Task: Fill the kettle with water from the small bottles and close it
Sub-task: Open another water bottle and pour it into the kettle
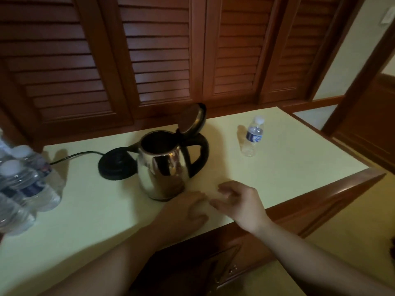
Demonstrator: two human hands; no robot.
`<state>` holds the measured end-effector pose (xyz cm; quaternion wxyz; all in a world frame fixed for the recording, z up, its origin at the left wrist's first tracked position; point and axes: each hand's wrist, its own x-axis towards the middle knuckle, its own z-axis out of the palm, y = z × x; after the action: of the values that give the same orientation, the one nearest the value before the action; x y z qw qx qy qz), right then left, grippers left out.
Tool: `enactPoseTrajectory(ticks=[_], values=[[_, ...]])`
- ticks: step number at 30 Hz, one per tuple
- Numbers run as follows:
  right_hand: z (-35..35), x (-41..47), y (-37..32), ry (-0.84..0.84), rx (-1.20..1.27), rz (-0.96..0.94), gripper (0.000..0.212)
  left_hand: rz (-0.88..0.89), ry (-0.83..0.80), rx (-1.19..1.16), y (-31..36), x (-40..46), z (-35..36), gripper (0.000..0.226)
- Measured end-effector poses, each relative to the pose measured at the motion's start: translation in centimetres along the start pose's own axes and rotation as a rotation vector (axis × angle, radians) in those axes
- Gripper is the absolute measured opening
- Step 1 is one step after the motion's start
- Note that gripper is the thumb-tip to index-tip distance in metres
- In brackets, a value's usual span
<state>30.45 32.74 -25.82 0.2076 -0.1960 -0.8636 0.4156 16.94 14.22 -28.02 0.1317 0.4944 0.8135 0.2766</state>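
The steel kettle [164, 167] stands off its base on the pale bench [299, 150], lid [192, 119] tipped fully back on its hinge, mouth wide open; the inside is too dark to tell whether any water is in it. Its black base [115, 165] sits just beside it on the left, cord [77, 155] trailing off toward the wall. To the right, well apart from the kettle, one small bottle [253, 136] stands capped and looks empty. At the left edge a wrapped pack of bottles [23, 184] rests, these full and capped.

Both hands are empty. The left hand [183, 210] lies loosely curled on the bench just in front of the kettle's foot; the right hand [239, 201] hovers next to it, fingers spread and relaxed, near the front edge. Between kettle and single bottle the bench is bare, as is the front left stretch.
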Motion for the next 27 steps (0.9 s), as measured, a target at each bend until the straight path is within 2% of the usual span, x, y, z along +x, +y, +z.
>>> enactPoseTrajectory(ticks=[6,15,19,23,27], values=[[6.2,-0.1,-6.0,-0.21,-0.009,-0.133,0.03,-0.094,0.217,-0.172,-3.1,-7.4,-3.7,0.05],[16.9,0.3,-13.0,-0.47,-0.053,-0.345,0.044,-0.365,0.535,-0.105,-9.3,-18.8,-10.4,0.041],[21.4,1.0,-15.0,-0.523,-0.22,-0.465,0.058,-0.463,0.744,-0.095,-11.3,-22.1,-11.6,0.025],[24.4,1.2,-15.4,-0.584,-0.55,-0.505,0.074,-0.623,0.971,-0.177,-11.8,-23.4,-12.8,0.035],[24.6,1.6,-15.4,-0.632,-0.657,-0.511,0.075,-0.78,1.137,-0.301,-12.9,-23.3,-14.5,0.057]])
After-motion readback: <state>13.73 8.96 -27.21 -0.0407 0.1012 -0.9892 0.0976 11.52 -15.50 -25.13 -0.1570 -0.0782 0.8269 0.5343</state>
